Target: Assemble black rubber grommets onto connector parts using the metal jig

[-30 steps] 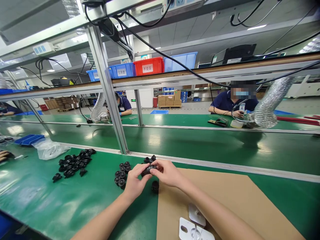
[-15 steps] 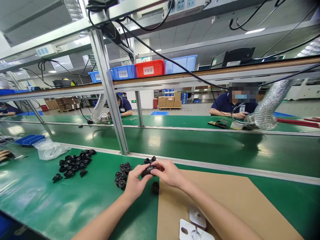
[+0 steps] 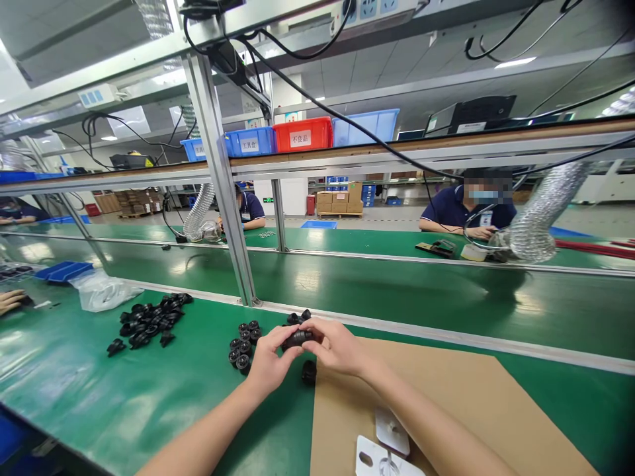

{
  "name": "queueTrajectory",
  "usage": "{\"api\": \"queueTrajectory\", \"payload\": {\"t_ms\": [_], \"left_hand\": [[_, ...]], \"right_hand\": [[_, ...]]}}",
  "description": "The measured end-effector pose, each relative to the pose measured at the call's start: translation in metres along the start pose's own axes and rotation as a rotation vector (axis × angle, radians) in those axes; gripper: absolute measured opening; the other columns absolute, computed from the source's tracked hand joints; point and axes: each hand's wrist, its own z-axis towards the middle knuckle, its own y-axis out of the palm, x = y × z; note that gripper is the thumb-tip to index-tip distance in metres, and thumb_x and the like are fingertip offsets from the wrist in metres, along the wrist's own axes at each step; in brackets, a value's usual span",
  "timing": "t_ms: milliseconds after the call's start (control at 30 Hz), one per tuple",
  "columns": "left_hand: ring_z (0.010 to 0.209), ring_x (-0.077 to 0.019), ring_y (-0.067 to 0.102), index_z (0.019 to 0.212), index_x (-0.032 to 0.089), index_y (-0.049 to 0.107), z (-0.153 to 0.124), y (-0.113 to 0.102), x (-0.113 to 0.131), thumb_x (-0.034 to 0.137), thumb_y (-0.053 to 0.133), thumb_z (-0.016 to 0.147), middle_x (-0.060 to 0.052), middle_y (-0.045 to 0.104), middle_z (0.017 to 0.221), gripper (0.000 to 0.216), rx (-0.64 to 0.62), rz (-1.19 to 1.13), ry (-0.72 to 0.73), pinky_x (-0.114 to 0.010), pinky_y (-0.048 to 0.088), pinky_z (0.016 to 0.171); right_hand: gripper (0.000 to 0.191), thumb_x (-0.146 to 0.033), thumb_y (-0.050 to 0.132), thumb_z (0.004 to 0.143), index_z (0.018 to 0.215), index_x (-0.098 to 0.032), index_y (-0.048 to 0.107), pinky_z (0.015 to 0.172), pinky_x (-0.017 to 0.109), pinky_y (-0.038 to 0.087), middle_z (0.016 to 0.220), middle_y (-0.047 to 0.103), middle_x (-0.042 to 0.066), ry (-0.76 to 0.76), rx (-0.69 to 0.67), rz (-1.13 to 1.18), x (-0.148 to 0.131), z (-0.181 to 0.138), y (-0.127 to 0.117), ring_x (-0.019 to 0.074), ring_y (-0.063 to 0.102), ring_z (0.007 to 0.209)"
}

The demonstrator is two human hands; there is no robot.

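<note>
Between both hands I hold a black ribbed cylindrical part (image 3: 297, 338), lying roughly sideways above the green mat. My left hand (image 3: 270, 357) pinches its left end with thumb and fingers. At the other end, my right hand (image 3: 335, 344) has its fingers and thumb closed round it, hiding part of it. Left of my hands, several round black parts (image 3: 243, 347) stand in a cluster on the mat. Just behind my fingers lie more black parts (image 3: 299, 317). A single black part (image 3: 308, 373) sits below my hands, beside the cardboard's left edge.
Cardboard (image 3: 421, 377) lies to the right, with white plates (image 3: 380, 456) on it. A heap of black parts (image 3: 151, 320) and a clear plastic bag (image 3: 102, 291) are to the left. A metal post (image 3: 228, 218) rises behind. Co-workers sit across the bench; another person's hand (image 3: 12, 301) shows far left.
The black cylindrical part has turned slightly and sits more level between my hands. My right fingers have shifted a little on it. The view has moved slightly.
</note>
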Motion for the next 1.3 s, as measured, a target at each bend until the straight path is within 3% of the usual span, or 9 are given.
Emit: {"api": "queueTrajectory", "payload": {"t_ms": [167, 233, 367, 467, 600, 767, 933, 1100, 1300], "left_hand": [[0.102, -0.0276, 0.072, 0.124, 0.028, 0.076, 0.000, 0.000, 0.001, 0.023, 0.077, 0.086, -0.008, 0.079, 0.112, 0.038, 0.015, 0.026, 0.067, -0.043, 0.060, 0.095], [0.104, -0.0284, 0.073, 0.124, 0.025, 0.077, 0.001, 0.001, -0.002, 0.027, 0.077, 0.087, -0.009, 0.079, 0.115, 0.037, 0.013, -0.011, 0.000, -0.042, 0.060, 0.095], [0.109, -0.0302, 0.073, 0.131, 0.018, 0.072, 0.003, 0.002, -0.006, 0.038, 0.073, 0.092, -0.011, 0.077, 0.122, 0.044, -0.105, -0.259, -0.206, -0.041, 0.060, 0.096], [0.105, -0.0296, 0.073, 0.135, 0.015, 0.068, 0.003, 0.004, -0.007, 0.042, 0.074, 0.091, -0.014, 0.076, 0.123, 0.052, -0.195, -0.424, -0.279, -0.041, 0.060, 0.092], [0.118, -0.0300, 0.069, 0.135, 0.017, 0.066, 0.001, 0.007, -0.006, 0.036, 0.082, 0.084, -0.015, 0.073, 0.129, 0.056, -0.079, -0.498, -0.278, -0.043, 0.057, 0.103], [0.107, -0.0294, 0.073, 0.119, 0.015, 0.072, -0.001, 0.007, 0.000, 0.035, 0.080, 0.086, -0.015, 0.076, 0.118, 0.040, 0.022, -0.313, -0.225, -0.043, 0.059, 0.098], [0.096, -0.0260, 0.074, 0.116, 0.014, 0.072, -0.003, 0.007, 0.001, 0.039, 0.078, 0.086, -0.014, 0.077, 0.109, 0.040, 0.033, -0.319, -0.254, -0.038, 0.061, 0.090], [0.070, -0.0186, 0.071, 0.111, 0.012, 0.073, -0.001, 0.006, 0.003, 0.045, 0.076, 0.088, -0.009, 0.076, 0.086, 0.041, -0.014, -0.378, -0.291, -0.030, 0.060, 0.070], [0.070, -0.0166, 0.068, 0.111, 0.012, 0.074, -0.001, 0.005, 0.012, 0.047, 0.077, 0.088, -0.008, 0.076, 0.087, 0.042, -0.034, -0.418, -0.309, -0.028, 0.058, 0.069]], "right_hand": [[0.022, -0.033, 0.054, 0.102, 0.113, -0.015, 0.060, 0.056, 0.027, 0.050, 0.073, 0.068, 0.003, 0.432, -0.019, 0.279, -0.007, 0.003, 0.011, 0.0196, 0.068, 0.063], [0.025, -0.032, 0.055, 0.102, 0.119, -0.016, 0.061, 0.061, 0.029, 0.053, 0.080, 0.071, 0.004, 0.374, -0.050, 0.247, -0.009, 0.003, 0.002, 0.0202, 0.069, 0.069], [0.054, -0.019, 0.069, 0.092, 0.143, -0.028, 0.055, 0.080, 0.033, 0.052, 0.118, 0.070, 0.008, 0.011, -0.171, -0.033, -0.012, -0.001, -0.024, 0.0226, 0.066, 0.094], [0.050, -0.012, 0.066, 0.092, 0.139, -0.027, 0.059, 0.081, 0.034, 0.050, 0.114, 0.071, 0.009, -0.130, -0.168, -0.194, -0.009, -0.002, -0.029, 0.0253, 0.065, 0.098], [0.030, -0.015, 0.067, 0.093, 0.121, -0.024, 0.066, 0.076, 0.032, 0.049, 0.105, 0.073, 0.006, -0.068, -0.059, -0.147, -0.004, 0.000, -0.017, 0.0226, 0.065, 0.089], [0.017, -0.019, 0.063, 0.097, 0.113, -0.024, 0.066, 0.066, 0.027, 0.047, 0.093, 0.072, 0.001, 0.094, 0.055, 0.083, -0.004, 0.001, -0.001, 0.0173, 0.063, 0.075], [0.022, -0.013, 0.061, 0.095, 0.114, -0.023, 0.066, 0.075, 0.030, 0.048, 0.100, 0.071, 0.004, -0.018, 0.122, 0.028, 0.001, 0.000, 0.008, 0.0203, 0.064, 0.086], [0.018, -0.014, 0.060, 0.097, 0.112, -0.022, 0.066, 0.078, 0.032, 0.048, 0.099, 0.068, 0.006, -0.184, 0.037, -0.032, 0.006, 0.002, -0.004, 0.0219, 0.061, 0.089], [0.042, -0.016, 0.073, 0.093, 0.132, -0.027, 0.062, 0.077, 0.030, 0.050, 0.107, 0.073, 0.003, -0.090, -0.057, 0.006, 0.003, 0.001, -0.015, 0.0195, 0.065, 0.087]]}}
